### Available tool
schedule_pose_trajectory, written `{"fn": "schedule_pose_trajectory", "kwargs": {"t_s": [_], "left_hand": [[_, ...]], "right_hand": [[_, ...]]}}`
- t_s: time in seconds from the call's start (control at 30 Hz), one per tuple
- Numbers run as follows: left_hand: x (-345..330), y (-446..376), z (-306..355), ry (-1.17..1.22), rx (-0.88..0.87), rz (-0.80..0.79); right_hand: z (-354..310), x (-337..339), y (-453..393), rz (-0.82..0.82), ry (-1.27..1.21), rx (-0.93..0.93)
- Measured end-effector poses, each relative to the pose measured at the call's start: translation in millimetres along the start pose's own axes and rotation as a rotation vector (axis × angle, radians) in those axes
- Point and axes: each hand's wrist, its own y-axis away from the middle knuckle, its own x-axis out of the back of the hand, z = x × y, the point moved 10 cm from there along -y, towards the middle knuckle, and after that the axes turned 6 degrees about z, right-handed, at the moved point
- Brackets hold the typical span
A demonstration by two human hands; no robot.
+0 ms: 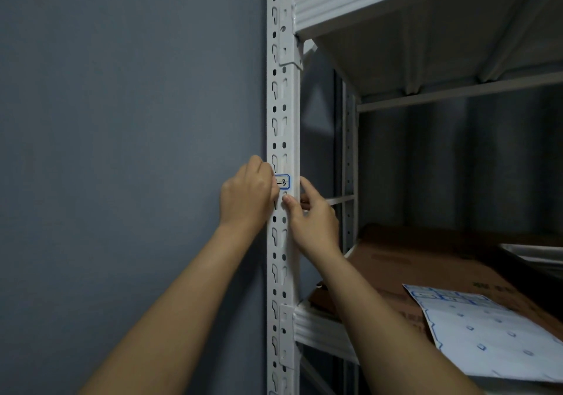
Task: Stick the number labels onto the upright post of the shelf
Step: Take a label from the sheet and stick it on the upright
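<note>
The number label (282, 181) lies crosswise on the upright post (281, 120); left hand (248, 195) seemingly pinches its left end, right hand (310, 211) released beside.

White metal post (281, 120) punched with rows of dark holes and slots. White label (282, 181) with blue border and black handwriting. Grey-blue wall (122, 120). Brown cardboard (426, 260). White sticker sheet (487, 330) printed with blue outlines and small blue marks.
</note>
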Motion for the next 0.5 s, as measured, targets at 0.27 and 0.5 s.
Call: {"fn": "schedule_pose_trajectory", "kwargs": {"t_s": [0.27, 0.5], "left_hand": [[-6, -5, 5, -0.166, -0.178, -0.092], [28, -36, -6, -0.052, -0.085, 0.104]], "right_hand": [[-4, 2, 0, 0.004, 0.035, 0.037], [-4, 2, 2, 0.016, 0.01, 0.014]]}}
